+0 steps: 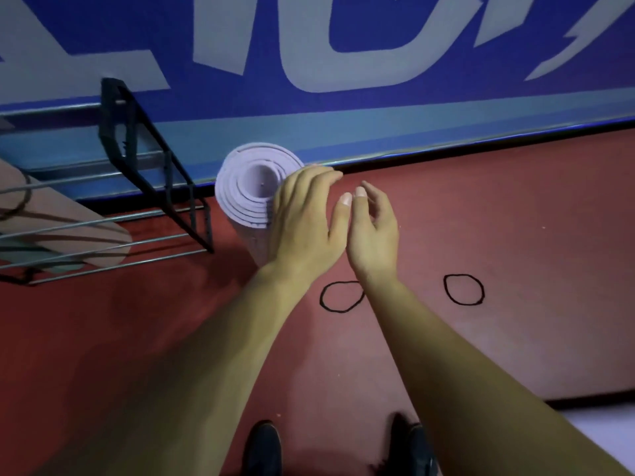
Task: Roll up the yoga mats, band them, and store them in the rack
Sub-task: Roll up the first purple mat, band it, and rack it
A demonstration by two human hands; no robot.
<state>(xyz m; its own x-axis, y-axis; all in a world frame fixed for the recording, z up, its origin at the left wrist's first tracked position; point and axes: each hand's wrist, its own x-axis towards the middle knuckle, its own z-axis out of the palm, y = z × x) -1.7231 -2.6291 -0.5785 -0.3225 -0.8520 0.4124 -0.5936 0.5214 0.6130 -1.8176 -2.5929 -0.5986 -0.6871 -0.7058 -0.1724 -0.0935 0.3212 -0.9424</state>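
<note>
Lilac yoga mat (245, 197), rolled, standing on end on the red floor (481, 218) just beside the blue wall (309, 108); spiral of layers visible at its top. Left hand (302, 221): fingers spread and curved over the right side of the roll, touching its rim. Right hand (372, 231): just beside the left, clear of the mat, fingers loosely curled and holding nothing that can be made out (thumb and forefinger tips nearly meet). Two black bands on the floor: near band (342, 296) partly behind the right wrist, far band (464, 289) off to the right. Rack (154, 187), black frame with metal rails, left of the roll, holding a pink mat (68, 214). Dark shoes (263, 448) at bottom edge.
</note>
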